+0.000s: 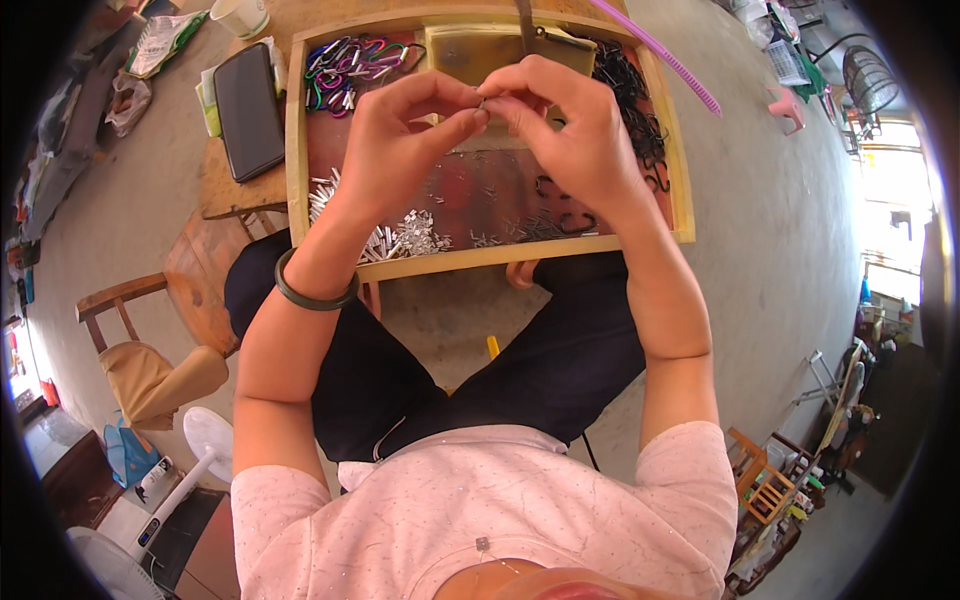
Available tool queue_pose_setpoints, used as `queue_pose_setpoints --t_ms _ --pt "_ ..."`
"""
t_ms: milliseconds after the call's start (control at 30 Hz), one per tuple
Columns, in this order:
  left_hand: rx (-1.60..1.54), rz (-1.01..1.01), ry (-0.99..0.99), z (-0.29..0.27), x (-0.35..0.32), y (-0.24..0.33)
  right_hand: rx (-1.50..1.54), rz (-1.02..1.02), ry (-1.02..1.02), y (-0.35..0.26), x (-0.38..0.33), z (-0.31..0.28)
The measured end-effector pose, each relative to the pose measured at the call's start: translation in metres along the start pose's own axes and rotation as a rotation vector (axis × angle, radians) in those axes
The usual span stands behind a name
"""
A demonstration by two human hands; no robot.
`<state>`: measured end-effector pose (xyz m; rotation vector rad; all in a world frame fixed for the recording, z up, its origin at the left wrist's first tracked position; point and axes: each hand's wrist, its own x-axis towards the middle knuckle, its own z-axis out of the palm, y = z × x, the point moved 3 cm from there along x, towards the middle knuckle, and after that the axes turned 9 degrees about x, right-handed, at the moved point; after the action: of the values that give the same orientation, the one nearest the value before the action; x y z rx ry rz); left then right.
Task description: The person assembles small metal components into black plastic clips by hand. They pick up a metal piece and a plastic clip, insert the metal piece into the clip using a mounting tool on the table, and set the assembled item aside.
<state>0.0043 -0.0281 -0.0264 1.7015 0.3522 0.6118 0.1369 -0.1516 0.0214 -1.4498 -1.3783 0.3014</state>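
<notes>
**Two pinches met at one tiny spot**

The thumb and forefinger of the left hand (400,135) were drawn almost together, and those of the right hand (575,125) met them tip to tip. Between them was a small metal piece (483,104), mostly hidden, above the middle of the wooden tray (500,256); its shape could not be told. Such a narrow hold from both sides probably suited so little a part, giving each hand some control.

Outward from there, the kinds lay largely apart, presumably for easy picking: silver pieces (420,235) toward the near left corner, dark bits (540,228) along the near edge, coloured carabiners (350,65) in the far left corner, black hooks (630,90) down the right edge. Beyond the left edge lay a phone (250,110), likely put there to stay clear of the parts.
</notes>
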Motion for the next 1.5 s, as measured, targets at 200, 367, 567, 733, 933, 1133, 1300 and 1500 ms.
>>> queue_pose_setpoints --t_ms 200,367,567,733,933,1133,1300,1500 --pt "-0.028 0.009 0.220 -0.015 0.011 0.014 -0.129 0.268 -0.117 0.007 0.055 -0.005" --pt "-0.113 -0.039 0.336 -0.041 0.013 0.006 -0.139 0.381 -0.231 -0.008 0.085 0.006" --pt "-0.138 -0.067 0.351 -0.052 0.011 0.005 -0.308 0.429 -0.408 -0.015 0.107 0.015" --pt "-0.157 -0.096 0.354 -0.053 0.012 0.005 -0.296 0.468 -0.471 -0.007 0.107 0.010" --pt "-0.162 -0.099 0.335 -0.052 0.013 -0.001 -0.173 0.570 -0.446 -0.008 0.089 0.003" --pt "-0.119 -0.118 0.373 -0.052 0.011 0.005 -0.297 0.416 -0.215 0.000 0.017 -0.037" --pt "-0.082 -0.122 0.320 -0.042 0.009 0.008 -0.848 0.156 -0.446 0.005 -0.048 -0.033" --pt "-0.037 -0.058 0.185 -0.027 0.012 0.010 -1.042 -0.037 -0.427 0.011 -0.071 -0.017"
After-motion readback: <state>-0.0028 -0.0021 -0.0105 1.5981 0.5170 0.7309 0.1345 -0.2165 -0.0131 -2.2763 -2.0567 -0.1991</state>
